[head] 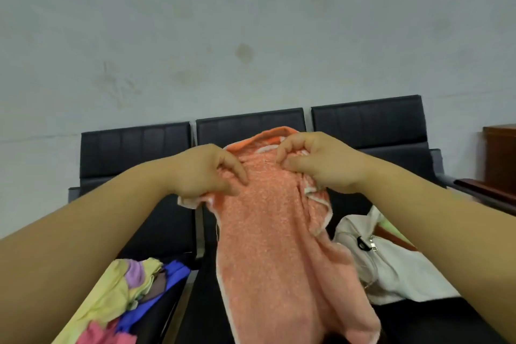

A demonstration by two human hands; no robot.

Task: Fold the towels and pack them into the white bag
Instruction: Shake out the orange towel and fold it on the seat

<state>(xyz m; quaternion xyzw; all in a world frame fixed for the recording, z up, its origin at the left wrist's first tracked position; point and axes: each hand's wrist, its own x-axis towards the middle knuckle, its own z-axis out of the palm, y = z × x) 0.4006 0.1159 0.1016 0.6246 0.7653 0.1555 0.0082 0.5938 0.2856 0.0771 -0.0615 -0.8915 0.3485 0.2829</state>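
You are early in the work on this towel, and the job as a whole looks well short of finished. Your left hand (206, 173) and right hand (315, 162) both grip the top edge of the orange towel (273, 246), with fingers and thumbs curled into the terry and pinching it near the two upper corners. The towel hangs down between your forearms in a long, rumpled drape over the middle of the black seats (134, 148). Its side hems curl inward and no clean fold line shows, so I judge it is being held up and straightened, not yet folded.

What is left sits on either side. On the seat to your left lies a pile of towels (131, 296) in yellow, lilac, blue and pink, loosely heaped and overlapping, none of them folded as far as can be seen. On the seat to your right the white bag (391, 265) lies slumped, its zip (371, 243) facing you. A sliver of pale green shows at its upper edge, but whether that is a towel already packed cannot be told from here.

So the orange towel needs its folds and then a place in the bag, and the heap on the left follows after it — most of the task lies ahead.
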